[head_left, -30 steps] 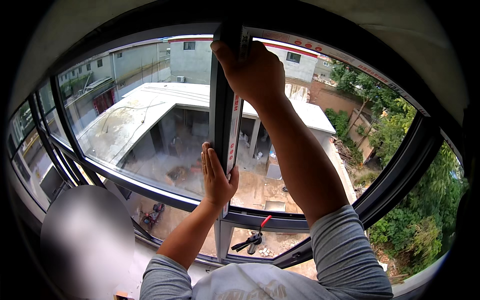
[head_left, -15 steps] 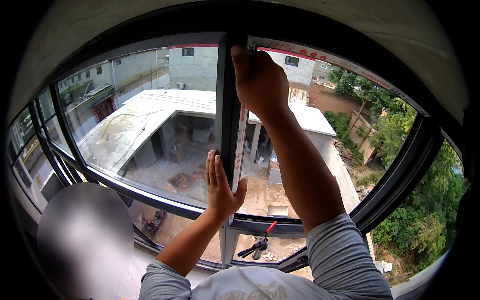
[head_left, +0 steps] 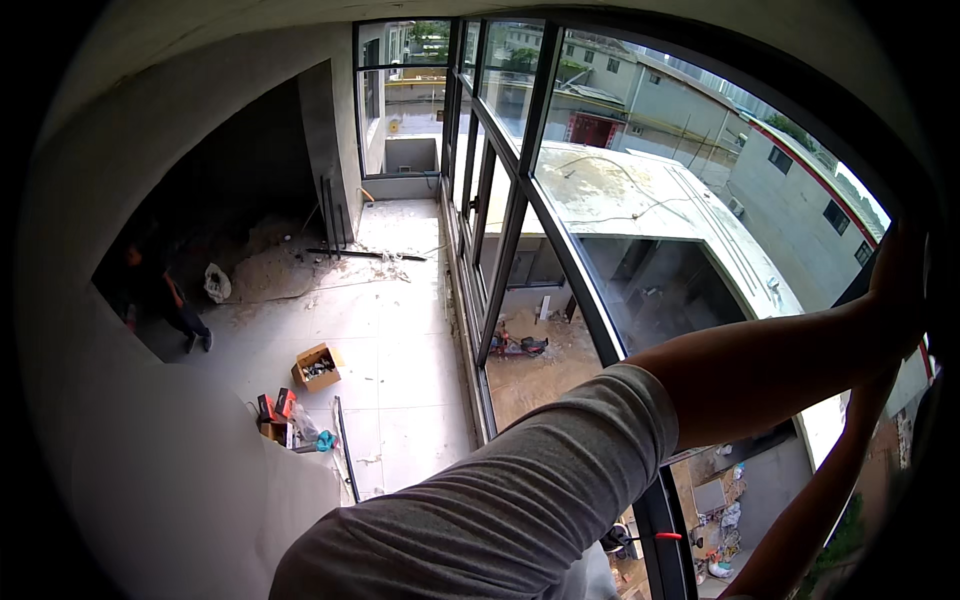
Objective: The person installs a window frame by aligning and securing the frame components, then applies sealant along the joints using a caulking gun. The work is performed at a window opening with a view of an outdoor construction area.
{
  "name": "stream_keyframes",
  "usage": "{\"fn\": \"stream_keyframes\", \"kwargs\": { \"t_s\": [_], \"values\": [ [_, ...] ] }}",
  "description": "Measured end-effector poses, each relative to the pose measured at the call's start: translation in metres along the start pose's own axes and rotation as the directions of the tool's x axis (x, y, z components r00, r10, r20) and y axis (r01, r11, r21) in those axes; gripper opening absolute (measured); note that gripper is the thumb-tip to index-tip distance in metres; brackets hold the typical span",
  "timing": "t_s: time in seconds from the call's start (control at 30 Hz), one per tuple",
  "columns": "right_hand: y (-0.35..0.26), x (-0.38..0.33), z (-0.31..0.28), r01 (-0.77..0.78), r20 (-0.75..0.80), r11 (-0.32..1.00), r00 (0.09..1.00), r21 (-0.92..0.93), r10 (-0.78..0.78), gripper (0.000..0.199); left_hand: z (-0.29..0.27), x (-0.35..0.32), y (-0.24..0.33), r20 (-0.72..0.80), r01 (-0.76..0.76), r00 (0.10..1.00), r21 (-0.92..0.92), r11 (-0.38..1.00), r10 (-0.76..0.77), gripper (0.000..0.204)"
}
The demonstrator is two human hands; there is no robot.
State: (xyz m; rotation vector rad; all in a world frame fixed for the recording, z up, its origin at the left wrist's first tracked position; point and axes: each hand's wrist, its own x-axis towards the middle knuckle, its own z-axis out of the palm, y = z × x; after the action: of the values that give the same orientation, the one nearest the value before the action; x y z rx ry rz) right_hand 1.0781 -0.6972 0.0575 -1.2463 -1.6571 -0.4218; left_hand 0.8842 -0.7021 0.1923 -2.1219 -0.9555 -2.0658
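Observation:
My left arm, in a grey sleeve, stretches across the lower right and up to the dark window frame. My left hand [head_left: 901, 262] is raised at the right rim, in deep shadow; its fingers cannot be made out. Behind and below it my right forearm [head_left: 815, 505] slants upward, its hand hidden past the left forearm and the dark rim. What either hand touches or holds is not visible. Close by runs the black window frame [head_left: 592, 285] with its glass panes. A black thing with a red end [head_left: 667, 536] shows beside the frame, below my left sleeve.
An open cardboard box [head_left: 316, 368] of small parts sits on the pale tiled floor [head_left: 410, 400]. Near it are red-and-black boxes [head_left: 280, 408], a teal cloth [head_left: 325, 440] and a dark strip [head_left: 345, 450]. A co-worker [head_left: 170, 300] stands in the shadowed opening. Rubble [head_left: 270, 265] lies behind.
The view has swung left, bringing the room's floor into sight. Both hands have shifted to the right rim. My left hand, earlier flat against the upright, is now higher.

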Motion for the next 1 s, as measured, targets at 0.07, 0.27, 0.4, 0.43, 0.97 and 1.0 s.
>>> {"fn": "stream_keyframes", "kwargs": {
  "t_s": [0.07, 0.27, 0.4, 0.43, 0.97, 1.0],
  "values": [
    [0.005, 0.014, 0.000, 0.014, 0.067, 0.999, 0.998, -0.038, -0.012, 0.077, 0.011, 0.013, -0.005, -0.066, 0.030, 0.997, -0.005, 1.000, -0.030, 0.058],
    [-0.049, 0.033, -0.028, -0.054, 0.293, 0.978, 0.949, -0.199, 0.112, 0.068, 0.049, 0.034, -0.002, -0.179, 0.070, 0.981, -0.040, 0.997, -0.076, 0.057],
    [-0.073, 0.040, 0.056, 0.182, 0.170, 0.966, 0.962, 0.183, -0.214, 0.069, 0.003, 0.033, -0.057, -0.238, 0.068, 0.971, 0.154, 0.986, -0.030, 0.056],
    [-0.071, 0.034, 0.035, 0.179, 0.145, 0.974, 0.969, 0.142, -0.199, 0.071, -0.004, 0.015, -0.025, -0.226, 0.063, 0.974, 0.171, 0.983, -0.023, 0.054],
    [-0.161, 0.029, -0.024, 0.109, 0.232, 0.965, 0.958, 0.237, -0.166, 0.056, -0.047, -0.010, 0.042, -0.304, 0.184, 0.952, 0.444, 0.877, -0.046, 0.056],
    [-0.157, 0.028, -0.025, 0.103, 0.235, 0.970, 0.960, 0.218, -0.154, 0.055, -0.041, -0.012, 0.041, -0.284, 0.184, 0.957, 0.425, 0.886, -0.062, 0.059]
  ]
}}
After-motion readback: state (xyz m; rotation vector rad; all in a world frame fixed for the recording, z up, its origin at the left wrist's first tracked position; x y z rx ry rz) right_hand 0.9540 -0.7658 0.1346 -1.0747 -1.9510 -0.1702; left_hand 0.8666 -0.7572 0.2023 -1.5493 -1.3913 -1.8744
